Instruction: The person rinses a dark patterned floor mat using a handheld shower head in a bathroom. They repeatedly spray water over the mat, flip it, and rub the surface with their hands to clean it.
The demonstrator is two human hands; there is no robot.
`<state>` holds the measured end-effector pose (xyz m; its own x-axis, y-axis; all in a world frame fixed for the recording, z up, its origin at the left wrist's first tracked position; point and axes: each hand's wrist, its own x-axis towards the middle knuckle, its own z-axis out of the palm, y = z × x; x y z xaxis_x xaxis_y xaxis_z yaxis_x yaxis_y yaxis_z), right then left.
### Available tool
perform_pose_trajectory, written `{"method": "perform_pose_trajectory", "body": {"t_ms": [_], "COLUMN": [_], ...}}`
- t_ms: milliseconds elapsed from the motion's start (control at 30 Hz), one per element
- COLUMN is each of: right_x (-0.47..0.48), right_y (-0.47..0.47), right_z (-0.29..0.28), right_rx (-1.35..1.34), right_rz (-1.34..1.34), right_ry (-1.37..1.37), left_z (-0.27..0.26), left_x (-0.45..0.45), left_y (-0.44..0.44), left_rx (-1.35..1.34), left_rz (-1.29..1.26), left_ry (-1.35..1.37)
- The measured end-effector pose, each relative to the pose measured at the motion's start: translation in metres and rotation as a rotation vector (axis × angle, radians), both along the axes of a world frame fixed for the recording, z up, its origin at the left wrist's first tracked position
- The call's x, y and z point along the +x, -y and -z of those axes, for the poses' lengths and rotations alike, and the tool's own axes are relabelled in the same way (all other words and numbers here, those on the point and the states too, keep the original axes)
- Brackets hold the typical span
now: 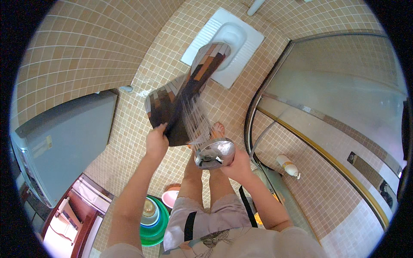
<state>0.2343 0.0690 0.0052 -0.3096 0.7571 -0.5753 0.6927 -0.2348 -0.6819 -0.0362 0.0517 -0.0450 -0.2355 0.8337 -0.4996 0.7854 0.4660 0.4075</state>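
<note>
Near the middle, my left hand [157, 141] grips the edge of a dark floor mat [166, 119] patterned in brown, orange and grey. The mat hangs bent and twisted, its far end over the white squat toilet [237, 48]. My right hand [239, 164] is closed around a chrome shower head [215, 153], just right of the mat. Streams of water leave the shower head and fall on the mat. A grey hose [263, 135] runs from the right towards my right hand. My bare foot [219, 128] shows just beyond the shower head.
A curved glass shower enclosure [322, 84] stands on the right, with a white pump bottle [288, 166] inside. On the left is a washing machine or similar grey-blue appliance [71, 138]. Green [163, 222] and pink [169, 197] basins lie by my legs. Small tan tiles cover the floor [129, 161].
</note>
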Motion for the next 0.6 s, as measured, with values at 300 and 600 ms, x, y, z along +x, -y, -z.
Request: {"method": "perform_pose_trajectory", "body": {"t_ms": [300,600], "right_x": [-0.019,-0.034], "right_y": [0.005,0.001], "right_z": [0.01,0.054], "right_rx": [-0.094,-0.108], "right_rz": [-0.122,-0.117], "right_ry": [0.179,0.08], "left_z": [0.055,0.073], "left_x": [0.032,0.051], "left_y": [0.102,0.102], "left_rx": [0.193,-0.098], "left_rz": [-0.228,-0.102], "left_ry": [-0.075,-0.028]}}
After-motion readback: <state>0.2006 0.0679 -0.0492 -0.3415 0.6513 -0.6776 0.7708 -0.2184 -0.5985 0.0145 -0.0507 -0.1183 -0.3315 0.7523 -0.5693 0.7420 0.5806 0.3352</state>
